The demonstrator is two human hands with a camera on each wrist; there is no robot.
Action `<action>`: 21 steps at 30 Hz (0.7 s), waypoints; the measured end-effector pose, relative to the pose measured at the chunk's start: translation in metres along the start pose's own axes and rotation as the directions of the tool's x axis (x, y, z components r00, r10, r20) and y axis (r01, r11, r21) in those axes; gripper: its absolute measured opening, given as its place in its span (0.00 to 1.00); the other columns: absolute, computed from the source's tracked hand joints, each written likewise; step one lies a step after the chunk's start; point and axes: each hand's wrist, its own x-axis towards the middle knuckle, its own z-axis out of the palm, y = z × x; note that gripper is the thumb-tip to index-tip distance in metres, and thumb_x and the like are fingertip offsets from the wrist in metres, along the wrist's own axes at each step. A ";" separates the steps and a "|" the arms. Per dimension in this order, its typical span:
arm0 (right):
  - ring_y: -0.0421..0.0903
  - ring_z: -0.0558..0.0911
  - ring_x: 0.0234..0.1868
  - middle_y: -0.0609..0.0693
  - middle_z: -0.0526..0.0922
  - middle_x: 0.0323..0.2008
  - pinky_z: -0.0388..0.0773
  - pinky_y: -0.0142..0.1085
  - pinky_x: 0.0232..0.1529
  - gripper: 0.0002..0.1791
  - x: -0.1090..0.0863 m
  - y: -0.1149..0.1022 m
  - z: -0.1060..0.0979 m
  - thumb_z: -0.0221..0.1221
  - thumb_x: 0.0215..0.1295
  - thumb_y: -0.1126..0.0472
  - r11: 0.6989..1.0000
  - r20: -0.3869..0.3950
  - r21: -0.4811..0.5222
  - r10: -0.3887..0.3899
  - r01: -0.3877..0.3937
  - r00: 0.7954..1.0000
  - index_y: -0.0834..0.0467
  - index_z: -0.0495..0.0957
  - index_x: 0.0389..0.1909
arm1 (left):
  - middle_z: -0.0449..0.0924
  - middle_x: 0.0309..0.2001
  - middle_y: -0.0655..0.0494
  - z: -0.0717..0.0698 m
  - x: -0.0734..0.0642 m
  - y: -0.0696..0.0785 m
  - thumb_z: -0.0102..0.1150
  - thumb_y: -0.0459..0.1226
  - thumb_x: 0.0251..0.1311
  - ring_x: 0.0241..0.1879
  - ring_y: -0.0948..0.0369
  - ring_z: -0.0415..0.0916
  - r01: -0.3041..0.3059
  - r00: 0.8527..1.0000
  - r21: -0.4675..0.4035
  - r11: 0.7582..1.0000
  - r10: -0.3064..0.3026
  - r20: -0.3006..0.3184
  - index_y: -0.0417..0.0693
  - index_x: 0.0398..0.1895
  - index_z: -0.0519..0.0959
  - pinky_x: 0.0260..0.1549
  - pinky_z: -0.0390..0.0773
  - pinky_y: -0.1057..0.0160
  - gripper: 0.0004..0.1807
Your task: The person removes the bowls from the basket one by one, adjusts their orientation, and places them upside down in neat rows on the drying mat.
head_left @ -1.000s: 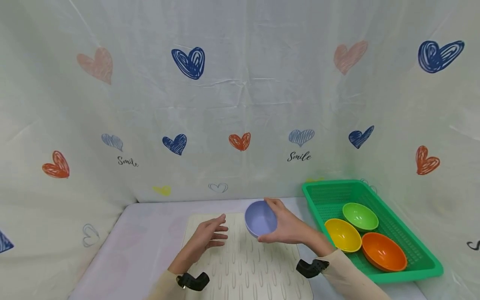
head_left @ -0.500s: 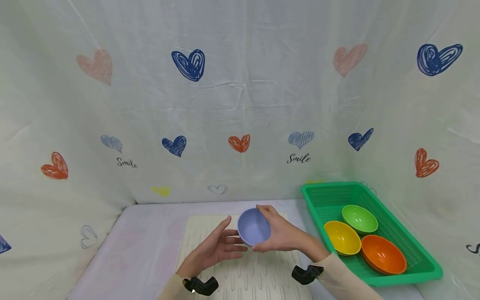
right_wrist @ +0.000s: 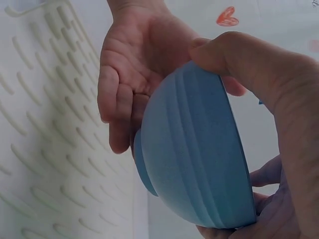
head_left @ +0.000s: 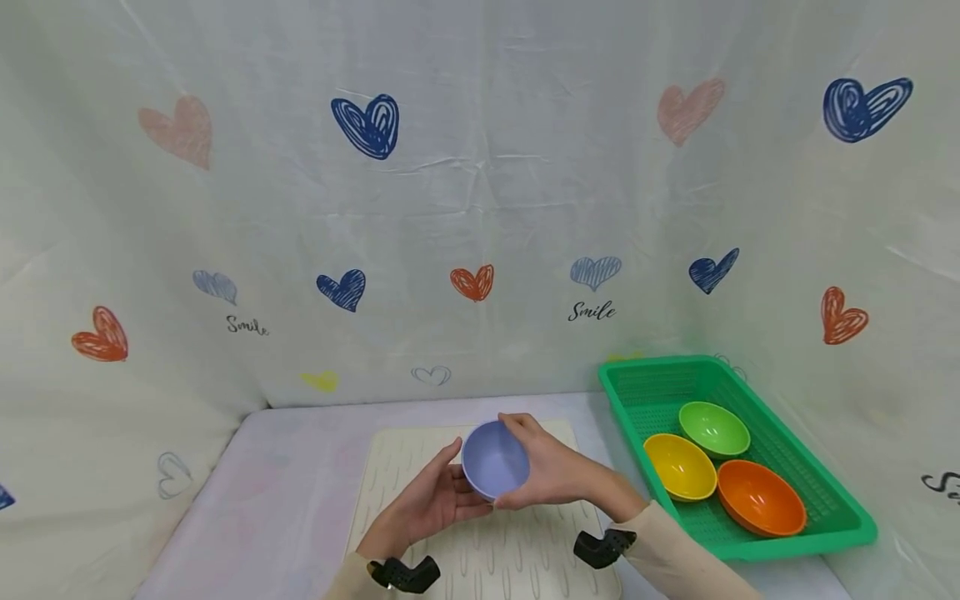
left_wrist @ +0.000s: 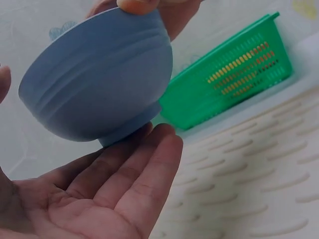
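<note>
1. Head view: gripping the blue bowl (head_left: 495,461), lower centre, with the right hand (head_left: 553,467), thumb and fingers wide apart.
2. Left wrist view: with the left hand's (left_wrist: 107,191) fingers nearly straight, reaching beneath the bowl, upper left, seemingly touching its foot.
3. Right wrist view: clasping the bowl, near centre, from opposite sides.

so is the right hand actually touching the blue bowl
Touching: the right wrist view shows the right hand gripping the blue bowl, its thumb against the outer wall near the rim.
</note>
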 end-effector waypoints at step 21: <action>0.53 0.74 0.64 0.57 0.60 0.74 0.81 0.43 0.55 0.68 0.005 -0.007 0.011 0.78 0.47 0.42 1.000 -0.007 0.009 -0.025 0.025 1.000 0.63 0.49 0.82 | 0.82 0.57 0.41 -0.005 -0.003 0.001 0.52 0.48 0.76 0.55 0.55 0.84 -0.060 0.997 -0.117 0.991 0.053 -0.060 0.33 0.80 0.49 0.58 0.83 0.60 0.42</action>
